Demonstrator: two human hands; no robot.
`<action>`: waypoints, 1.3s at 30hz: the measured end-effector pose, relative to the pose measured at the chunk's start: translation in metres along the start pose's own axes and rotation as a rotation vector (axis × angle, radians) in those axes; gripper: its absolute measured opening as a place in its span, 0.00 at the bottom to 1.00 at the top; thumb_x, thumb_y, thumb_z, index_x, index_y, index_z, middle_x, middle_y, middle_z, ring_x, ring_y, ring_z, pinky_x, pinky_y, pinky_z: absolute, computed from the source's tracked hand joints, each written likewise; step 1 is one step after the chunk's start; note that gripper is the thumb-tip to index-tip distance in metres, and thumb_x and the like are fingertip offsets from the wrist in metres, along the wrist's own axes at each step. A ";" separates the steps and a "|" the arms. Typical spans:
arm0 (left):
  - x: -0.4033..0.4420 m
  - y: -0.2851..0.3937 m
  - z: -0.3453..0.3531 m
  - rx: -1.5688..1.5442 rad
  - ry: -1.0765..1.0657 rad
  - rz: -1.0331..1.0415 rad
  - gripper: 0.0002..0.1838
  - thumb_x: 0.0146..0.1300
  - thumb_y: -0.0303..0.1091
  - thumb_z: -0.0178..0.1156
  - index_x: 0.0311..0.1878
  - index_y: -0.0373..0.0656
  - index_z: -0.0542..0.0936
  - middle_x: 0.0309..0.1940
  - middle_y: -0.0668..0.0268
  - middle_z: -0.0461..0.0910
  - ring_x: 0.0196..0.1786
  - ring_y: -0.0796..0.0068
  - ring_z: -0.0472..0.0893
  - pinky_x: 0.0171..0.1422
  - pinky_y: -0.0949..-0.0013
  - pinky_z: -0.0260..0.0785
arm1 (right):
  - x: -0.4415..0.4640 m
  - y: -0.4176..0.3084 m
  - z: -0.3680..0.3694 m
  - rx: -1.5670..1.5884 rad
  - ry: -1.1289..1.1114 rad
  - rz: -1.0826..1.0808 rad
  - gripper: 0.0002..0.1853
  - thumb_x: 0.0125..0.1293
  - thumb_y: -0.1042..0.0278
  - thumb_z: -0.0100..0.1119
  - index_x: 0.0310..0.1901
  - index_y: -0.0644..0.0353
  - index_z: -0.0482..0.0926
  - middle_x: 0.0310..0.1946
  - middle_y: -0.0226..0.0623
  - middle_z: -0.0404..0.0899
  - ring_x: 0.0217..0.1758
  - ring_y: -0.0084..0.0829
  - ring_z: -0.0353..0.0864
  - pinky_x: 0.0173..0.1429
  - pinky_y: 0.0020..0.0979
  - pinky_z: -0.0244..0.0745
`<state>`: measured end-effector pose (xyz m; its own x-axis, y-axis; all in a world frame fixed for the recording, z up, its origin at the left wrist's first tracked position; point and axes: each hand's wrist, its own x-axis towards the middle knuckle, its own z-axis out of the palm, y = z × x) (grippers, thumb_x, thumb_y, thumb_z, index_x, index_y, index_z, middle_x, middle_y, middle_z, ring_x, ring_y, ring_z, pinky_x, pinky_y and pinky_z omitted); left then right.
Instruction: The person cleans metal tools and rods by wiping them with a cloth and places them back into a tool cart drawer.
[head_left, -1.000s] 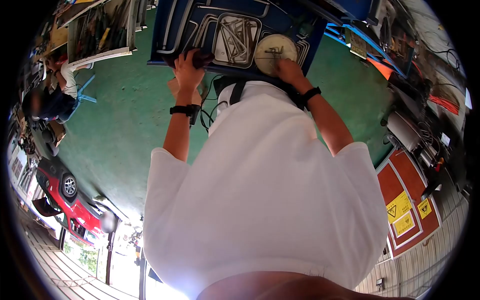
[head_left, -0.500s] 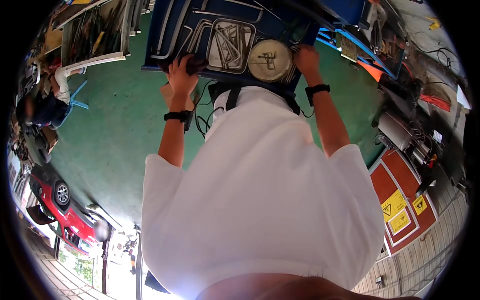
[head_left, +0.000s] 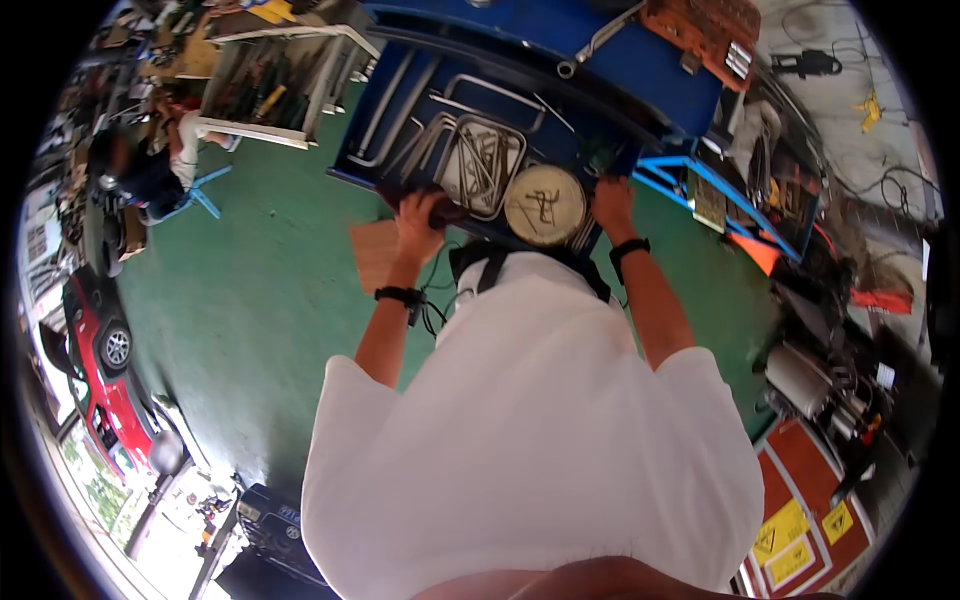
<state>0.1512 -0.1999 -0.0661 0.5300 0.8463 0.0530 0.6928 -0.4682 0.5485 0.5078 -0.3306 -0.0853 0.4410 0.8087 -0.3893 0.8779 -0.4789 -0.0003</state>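
Note:
My left hand (head_left: 418,228) is closed on a dark maroon cloth (head_left: 456,209) at the front edge of an open blue drawer (head_left: 350,168). My right hand (head_left: 612,205) has its fingers curled down at the drawer's right side; whatever they grip is hidden. Between the hands lie a metal tray (head_left: 521,150) of hex keys and a round pale lid or dish (head_left: 570,205) with small hex keys on it. Several long bent bars (head_left: 395,105) rest in the left part of the drawer. Thin metal rods (head_left: 583,237) lie beside the round dish.
Above the drawer, the blue cabinet top carries a wrench (head_left: 600,42) and an orange-brown tool case (head_left: 700,35). A white-framed tool drawer (head_left: 255,130) stands at left, near a seated person (head_left: 150,175). A brown board (head_left: 374,257) lies on the green floor. Blue metal legs (head_left: 690,190) stand at right.
The view has tilted up and shifted, so the drawer sits lower and more of the cabinet top shows. Both hands keep about the same places at the drawer.

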 end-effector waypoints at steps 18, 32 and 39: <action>-0.087 0.144 0.010 -0.611 -0.101 -0.310 0.33 0.47 0.22 0.70 0.60 0.48 0.75 0.52 0.60 0.81 0.55 0.65 0.81 0.60 0.63 0.74 | 0.028 0.060 -0.010 0.284 0.024 -0.703 0.12 0.54 0.61 0.72 0.29 0.63 0.84 0.30 0.48 0.81 0.36 0.48 0.82 0.41 0.46 0.77; -0.159 0.254 0.061 -1.173 0.046 -0.422 0.34 0.46 0.20 0.69 0.61 0.47 0.74 0.50 0.61 0.83 0.55 0.67 0.81 0.59 0.64 0.75 | 0.038 0.068 0.008 0.543 0.066 -0.800 0.09 0.49 0.71 0.76 0.27 0.66 0.84 0.22 0.46 0.80 0.26 0.40 0.81 0.35 0.39 0.77; -0.229 0.320 0.096 -1.021 0.193 -0.435 0.34 0.47 0.22 0.70 0.61 0.47 0.74 0.54 0.61 0.78 0.53 0.68 0.80 0.59 0.65 0.74 | 0.022 0.077 0.004 0.667 0.109 -0.879 0.10 0.46 0.74 0.74 0.27 0.64 0.80 0.23 0.43 0.80 0.28 0.40 0.82 0.34 0.39 0.76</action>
<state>0.2985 -0.5679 0.0167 0.1947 0.9535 -0.2299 0.0282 0.2288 0.9731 0.5841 -0.3513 -0.0977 -0.2433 0.9672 0.0731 0.6307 0.2150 -0.7457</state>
